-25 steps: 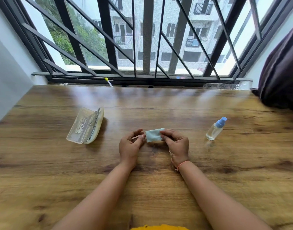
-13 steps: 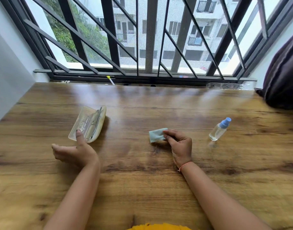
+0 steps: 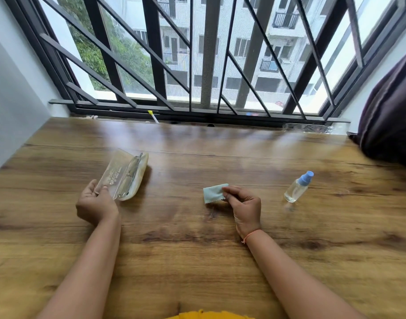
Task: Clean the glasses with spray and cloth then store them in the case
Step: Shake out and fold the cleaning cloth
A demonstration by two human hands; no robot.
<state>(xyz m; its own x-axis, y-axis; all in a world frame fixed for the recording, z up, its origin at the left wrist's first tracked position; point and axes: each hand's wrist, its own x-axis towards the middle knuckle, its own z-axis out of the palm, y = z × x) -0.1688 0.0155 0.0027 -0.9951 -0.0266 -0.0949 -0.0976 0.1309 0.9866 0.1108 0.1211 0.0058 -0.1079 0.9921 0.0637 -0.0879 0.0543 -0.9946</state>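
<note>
I take the case [image 3: 122, 178] as my marker: it lies on the desk [image 3: 197, 261] with its clear lid seemingly swung open, and the glasses [image 3: 130, 174] sit folded inside it, not yet taken out. My left hand [image 3: 97, 203] is at the case's near end, and its fingers [image 3: 92, 188] are pinched on the corner of the lid. I judge that grip is there to steady the shell and keep the lid back so the frame can be lifted out. To the right of the case, apart from it, my right hand [image 3: 243, 203] hovers low over the desk, its fingers [image 3: 229, 192] closed on one edge of the small pale-blue cloth [image 3: 214, 193]. The rest of the cloth hangs loose toward the case, which keeps it ready for wiping without being put down. Farther right of the case, well apart, the spray bottle [image 3: 297, 187] stands upright with its blue cap on and nothing touching it. I think it is parked there, in reach of the cloth hand, for when the lenses are out. Cleaning itself looks not yet begun.
</note>
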